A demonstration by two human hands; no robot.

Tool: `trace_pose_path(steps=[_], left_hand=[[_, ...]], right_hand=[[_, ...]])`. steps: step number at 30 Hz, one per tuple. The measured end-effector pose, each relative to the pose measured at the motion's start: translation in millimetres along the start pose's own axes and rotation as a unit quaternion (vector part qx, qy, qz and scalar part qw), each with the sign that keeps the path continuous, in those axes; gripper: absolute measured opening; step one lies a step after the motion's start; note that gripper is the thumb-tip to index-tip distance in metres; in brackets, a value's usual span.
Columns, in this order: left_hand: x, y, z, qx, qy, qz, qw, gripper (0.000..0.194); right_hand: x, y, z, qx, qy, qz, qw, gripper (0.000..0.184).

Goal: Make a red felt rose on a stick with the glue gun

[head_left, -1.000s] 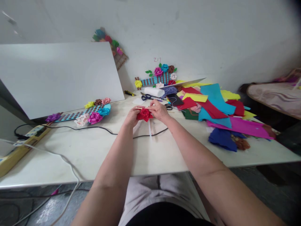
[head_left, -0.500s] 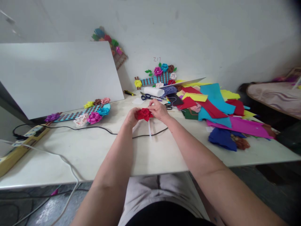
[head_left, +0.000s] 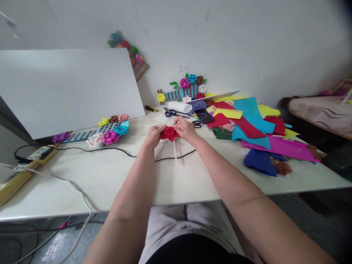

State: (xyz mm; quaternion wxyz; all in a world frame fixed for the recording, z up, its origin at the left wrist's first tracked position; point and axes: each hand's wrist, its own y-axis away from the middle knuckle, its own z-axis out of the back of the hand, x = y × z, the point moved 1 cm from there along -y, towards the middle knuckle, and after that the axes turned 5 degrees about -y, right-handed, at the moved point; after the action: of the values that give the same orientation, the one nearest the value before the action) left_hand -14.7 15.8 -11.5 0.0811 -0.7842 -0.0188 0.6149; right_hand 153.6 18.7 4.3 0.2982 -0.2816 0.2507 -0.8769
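Note:
A red paper flower [head_left: 169, 133] is held between both hands above the middle of the table [head_left: 132, 187]. My left hand [head_left: 154, 135] grips its left edge, fingers closed. On the other side, my right hand [head_left: 185, 129] pinches the flower's upper right edge. Just below the flower lies a thin whitish stick [head_left: 175, 151], and a black cable [head_left: 129, 153] runs along the table near it. Blue-handled scissors [head_left: 171, 113] and a second, black-handled pair [head_left: 197, 124] lie beyond my hands. The fingertips' exact hold is too small to make out.
Coloured paper sheets [head_left: 247, 124] are heaped on the right. A flower-decorated strip piece [head_left: 90, 134] lies at left, before a leaning white board [head_left: 68, 88]. A power strip [head_left: 26, 172] sits at the left edge; a white roll [head_left: 180, 106] and yellow cutter [head_left: 151, 108] stand farther back.
The red flower has tilted slightly in my hands, and my left fingers have shifted a little along its upper left edge. Everything else on the table looks the same.

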Motion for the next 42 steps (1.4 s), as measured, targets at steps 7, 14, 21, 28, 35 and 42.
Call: trace_pose_path(steps=[7,14,21,28,35,42], left_hand=[[-0.5,-0.8,2.9,0.006,-0.039,-0.023,0.999,0.032],[-4.6,3.1,4.1,0.027,-0.06,-0.01,0.998,0.032],[-7.1,8.4,1.7,0.057,-0.075,0.008,0.996,0.027],[-4.3,7.7,2.9,0.102,-0.085,0.006,0.991,0.028],[-3.0,6.6,2.4,0.12,-0.087,0.007,0.989,0.026],[-0.9,5.5,5.2,0.109,-0.082,0.008,0.991,0.028]], right_hand=[[-6.9,-3.0,7.3,0.024,-0.088,-0.02,0.996,0.027],[-6.0,-3.7,30.3,0.133,-0.233,-0.225,0.937,0.031],[-10.5,3.5,32.7,0.201,-0.347,-0.256,0.88,0.022],[-6.6,2.3,33.0,0.184,-0.316,-0.238,0.9,0.01],[-6.5,3.2,30.3,0.19,-0.307,-0.243,0.9,0.011],[-6.8,2.9,30.9,0.187,-0.317,-0.244,0.897,0.013]])
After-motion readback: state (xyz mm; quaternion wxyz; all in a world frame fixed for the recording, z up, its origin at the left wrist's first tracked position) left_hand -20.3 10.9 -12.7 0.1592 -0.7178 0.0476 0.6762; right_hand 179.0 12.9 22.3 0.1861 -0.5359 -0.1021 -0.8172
